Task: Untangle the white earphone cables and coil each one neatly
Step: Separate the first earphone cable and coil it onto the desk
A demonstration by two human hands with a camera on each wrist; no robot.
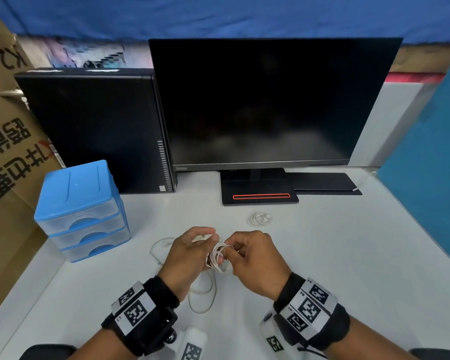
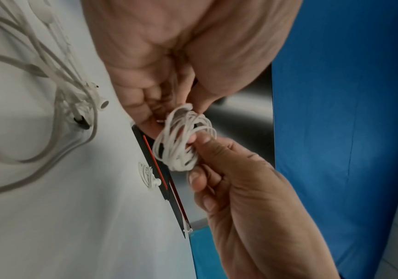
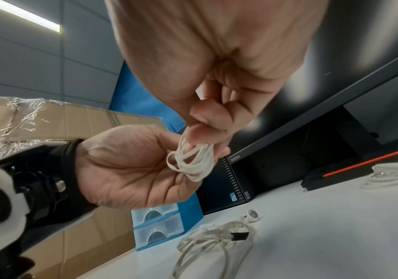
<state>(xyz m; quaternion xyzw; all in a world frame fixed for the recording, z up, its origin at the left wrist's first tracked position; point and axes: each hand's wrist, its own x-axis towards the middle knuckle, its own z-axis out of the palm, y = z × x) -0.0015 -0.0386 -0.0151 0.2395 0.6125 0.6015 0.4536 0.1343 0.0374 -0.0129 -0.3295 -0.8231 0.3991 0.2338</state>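
**Head view: both hands on one small white coil above the tabletop**

Head view shows the left hand [image 1: 190, 252] and right hand [image 1: 255, 258] meeting over the white tabletop [image 1: 335, 255], each with a narrow grip on the same coiled earphone cable [image 1: 217, 257]. From the right wrist, the right hand's thumb and forefinger pinch the top of the coil [image 3: 193, 160], while the left hand's [image 3: 131, 166] fingers curl under it, palm up. From the left wrist, the right hand's [image 2: 240, 179] fingertips [image 2: 200, 138] press into the bundle [image 2: 183, 139], which is a tight ring of many thin loops, slightly uneven.

A second, loose earphone cable [image 1: 200, 294] trails on the tabletop beneath and to the left of the hands, its earbuds and dark plug [image 3: 239, 236] lying in slack curves. A third, finished coil [image 1: 259, 219] rests farther back, just in front of the monitor stand [image 1: 260, 196]. A blue drawer unit [image 1: 81, 209] stands at the left.
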